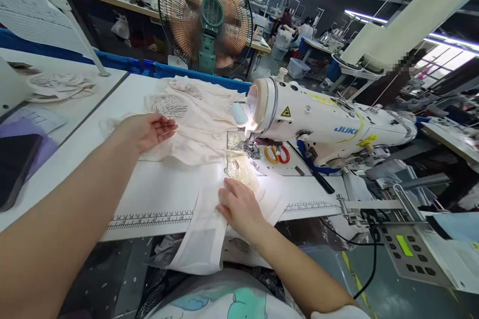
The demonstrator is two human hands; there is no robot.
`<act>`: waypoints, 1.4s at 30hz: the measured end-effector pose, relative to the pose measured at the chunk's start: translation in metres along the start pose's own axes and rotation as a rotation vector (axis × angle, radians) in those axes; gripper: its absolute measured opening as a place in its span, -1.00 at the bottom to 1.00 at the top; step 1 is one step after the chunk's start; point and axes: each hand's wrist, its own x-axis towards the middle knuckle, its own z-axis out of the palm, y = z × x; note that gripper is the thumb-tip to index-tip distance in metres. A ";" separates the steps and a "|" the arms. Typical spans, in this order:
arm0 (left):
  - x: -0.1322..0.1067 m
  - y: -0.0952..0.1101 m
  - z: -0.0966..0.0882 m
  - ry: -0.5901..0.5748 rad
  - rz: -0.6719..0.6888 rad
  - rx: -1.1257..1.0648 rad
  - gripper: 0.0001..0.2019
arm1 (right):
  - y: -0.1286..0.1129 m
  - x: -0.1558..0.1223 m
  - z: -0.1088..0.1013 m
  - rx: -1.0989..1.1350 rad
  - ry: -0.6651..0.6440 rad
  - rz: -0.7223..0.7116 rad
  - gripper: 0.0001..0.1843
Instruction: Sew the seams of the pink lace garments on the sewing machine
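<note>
A cream garment with lace panels [202, 129] lies spread on the white sewing table, its edge running to the needle area of the JUKI sewing machine [314, 119]. My left hand [151, 132] is at the garment's left side, palm turned inward, fingers stretched out and holding nothing. Just in front of the presser foot [249, 148], my right hand [241, 207] has thumb and fingers closed on the near part of the cream fabric [209, 219], which hangs over the table's front edge. Its fingertips are partly hidden.
Red and yellow-handled scissors [277, 153] and a black-handled tool [318, 174] lie right of the needle. A large fan [205, 15] stands behind the table. A dark phone [17, 169] rests at left; a control panel [409, 251] sits at lower right.
</note>
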 end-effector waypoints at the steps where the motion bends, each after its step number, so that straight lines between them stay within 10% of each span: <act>1: -0.002 0.002 -0.005 0.024 0.013 0.030 -0.80 | -0.001 0.000 0.000 0.001 0.002 0.000 -0.71; 5: -0.035 -0.001 -0.007 0.119 0.271 0.235 -0.91 | -0.003 0.002 -0.003 -0.003 0.013 0.023 -0.78; 11: -0.090 -0.038 0.021 -0.414 0.606 0.789 -0.85 | 0.003 -0.005 -0.012 -0.006 0.004 0.093 -0.84; 23: -0.057 -0.067 0.137 -0.549 0.623 1.088 -0.89 | 0.000 -0.015 -0.017 -0.036 0.012 0.287 -0.60; 34: -0.005 -0.038 0.120 -0.400 0.180 0.582 -0.80 | 0.004 -0.009 -0.018 -0.047 -0.079 0.258 -0.81; 42: -0.011 -0.029 0.087 -0.234 0.324 0.603 -0.81 | 0.027 -0.048 -0.032 -0.081 -0.072 0.260 -0.88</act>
